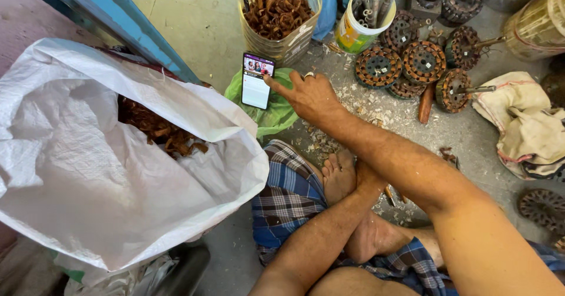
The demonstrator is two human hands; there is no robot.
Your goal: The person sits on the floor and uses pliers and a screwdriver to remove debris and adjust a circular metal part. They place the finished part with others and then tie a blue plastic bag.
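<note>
One right hand (312,96) on one phone (257,80)

Lit phone (257,80), upright against green bag (276,115)

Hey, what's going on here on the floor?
A person sits cross-legged on a concrete floor. Their right hand reaches forward, forefinger touching the screen of a phone propped upright on a green bag. The left hand is tucked behind the ankle, out of sight. A big white sack of brown scrap lies open at their left. Ahead are a jar of the same scrap, a tub of metal parts and several rusty motor cores.
</note>
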